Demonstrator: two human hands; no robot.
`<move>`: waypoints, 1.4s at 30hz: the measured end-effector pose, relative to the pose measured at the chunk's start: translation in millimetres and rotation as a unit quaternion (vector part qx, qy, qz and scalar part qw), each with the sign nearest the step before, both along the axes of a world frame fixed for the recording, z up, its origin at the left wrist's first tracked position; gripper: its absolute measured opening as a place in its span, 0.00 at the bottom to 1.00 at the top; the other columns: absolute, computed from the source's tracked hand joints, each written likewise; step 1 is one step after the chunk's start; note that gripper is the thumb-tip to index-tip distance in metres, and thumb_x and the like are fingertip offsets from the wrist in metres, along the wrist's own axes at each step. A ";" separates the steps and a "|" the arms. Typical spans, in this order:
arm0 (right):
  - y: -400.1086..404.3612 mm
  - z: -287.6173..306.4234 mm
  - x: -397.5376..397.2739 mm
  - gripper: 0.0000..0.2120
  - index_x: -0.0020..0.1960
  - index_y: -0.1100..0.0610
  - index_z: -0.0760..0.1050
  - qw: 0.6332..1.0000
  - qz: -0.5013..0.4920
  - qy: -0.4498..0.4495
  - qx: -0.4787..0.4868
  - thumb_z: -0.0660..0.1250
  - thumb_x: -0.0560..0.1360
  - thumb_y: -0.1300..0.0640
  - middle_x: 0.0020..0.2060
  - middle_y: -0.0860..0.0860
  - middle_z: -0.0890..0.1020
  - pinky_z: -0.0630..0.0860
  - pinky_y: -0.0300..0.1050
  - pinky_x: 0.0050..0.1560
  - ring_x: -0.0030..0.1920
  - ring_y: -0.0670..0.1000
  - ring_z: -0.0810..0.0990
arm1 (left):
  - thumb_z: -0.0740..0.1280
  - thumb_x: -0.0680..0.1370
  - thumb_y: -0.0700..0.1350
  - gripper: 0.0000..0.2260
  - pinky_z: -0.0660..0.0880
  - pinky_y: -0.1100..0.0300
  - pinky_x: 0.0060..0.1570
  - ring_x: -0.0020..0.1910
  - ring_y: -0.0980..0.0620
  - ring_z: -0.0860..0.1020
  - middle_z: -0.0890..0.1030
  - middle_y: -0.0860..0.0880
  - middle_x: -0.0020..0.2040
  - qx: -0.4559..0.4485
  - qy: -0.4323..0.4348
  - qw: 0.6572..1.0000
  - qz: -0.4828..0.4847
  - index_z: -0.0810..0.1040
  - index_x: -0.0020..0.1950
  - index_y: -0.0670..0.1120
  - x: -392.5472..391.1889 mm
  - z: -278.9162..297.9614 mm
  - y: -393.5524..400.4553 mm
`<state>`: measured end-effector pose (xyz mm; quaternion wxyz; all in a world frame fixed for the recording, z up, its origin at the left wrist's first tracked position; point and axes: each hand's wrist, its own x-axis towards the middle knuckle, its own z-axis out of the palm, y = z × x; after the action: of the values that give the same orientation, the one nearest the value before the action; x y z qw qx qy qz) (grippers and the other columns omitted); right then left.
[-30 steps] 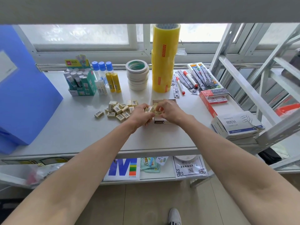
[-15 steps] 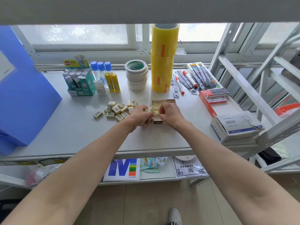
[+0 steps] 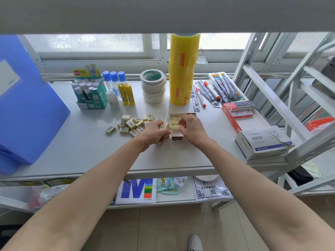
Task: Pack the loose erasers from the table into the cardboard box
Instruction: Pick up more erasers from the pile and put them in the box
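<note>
Cardboard box [image 3: 181, 136] sits mid-table w/ several erasers [image 3: 175, 122] already inside; right hand [image 3: 191, 128] hovers over it, fingers curled, unclear if pinching anything, while left hand [image 3: 157, 132] just beside box is closed on a few erasers. Loose erasers [image 3: 130, 124] lie scattered just left, on white table [image 3: 83, 149] under a window. Behind: masking tape stack [image 3: 153, 88], tall yellow tape rolls [image 3: 181, 69], glue sticks [image 3: 126, 94]; blue folder [image 3: 27, 105] far left, paper-clip box [image 3: 262, 142] right, nothing blocking the box.

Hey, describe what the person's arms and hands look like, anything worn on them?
Both arms are bare from the bottom edge of the picture to the fingers: no sleeves show. The left hand and the right hand wear no gloves, and no watch, bracelet or ring is visible. Fingernails are too small to judge.
</note>
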<state>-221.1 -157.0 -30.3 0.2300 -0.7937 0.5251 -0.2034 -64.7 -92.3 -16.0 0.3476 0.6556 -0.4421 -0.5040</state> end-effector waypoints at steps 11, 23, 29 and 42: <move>13.2 19.0 21.3 0.11 0.49 0.55 0.81 0.972 0.053 -0.168 0.153 0.68 0.75 0.48 0.39 0.53 0.84 0.82 0.56 0.44 0.37 0.50 0.83 | 0.72 0.74 0.44 0.12 0.72 0.57 0.33 0.39 0.48 0.77 0.79 0.45 0.44 -0.133 -0.129 0.983 -0.009 0.74 0.55 0.46 12.8 -7.9 6.7; 22.3 29.7 9.4 0.08 0.51 0.62 0.76 0.890 0.017 -0.386 0.244 0.71 0.74 0.62 0.41 0.57 0.82 0.80 0.51 0.52 0.41 0.55 0.83 | 0.70 0.75 0.34 0.14 0.71 0.64 0.28 0.32 0.53 0.74 0.79 0.39 0.43 -0.031 0.177 0.982 0.056 0.76 0.60 0.41 17.5 6.7 21.8; 30.5 28.9 7.3 0.09 0.47 0.56 0.78 0.920 0.046 -0.328 0.210 0.73 0.70 0.64 0.46 0.58 0.81 0.79 0.58 0.57 0.47 0.59 0.83 | 0.65 0.80 0.39 0.17 0.73 0.67 0.27 0.34 0.52 0.76 0.79 0.37 0.47 0.008 0.334 0.941 0.057 0.71 0.69 0.39 19.8 9.6 22.3; 38.9 30.4 -1.5 0.09 0.42 0.57 0.80 0.925 0.043 -0.329 0.187 0.66 0.72 0.69 0.42 0.52 0.84 0.76 0.59 0.60 0.46 0.50 0.82 | 0.63 0.81 0.43 0.06 0.72 0.67 0.24 0.31 0.52 0.77 0.80 0.35 0.46 0.015 0.355 0.933 0.051 0.75 0.56 0.43 10.5 10.7 25.1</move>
<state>-222.6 -118.1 0.2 0.5429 -0.6466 0.4133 -0.3409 -54.1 -67.2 -5.3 0.4971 0.4603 -0.2483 -0.6924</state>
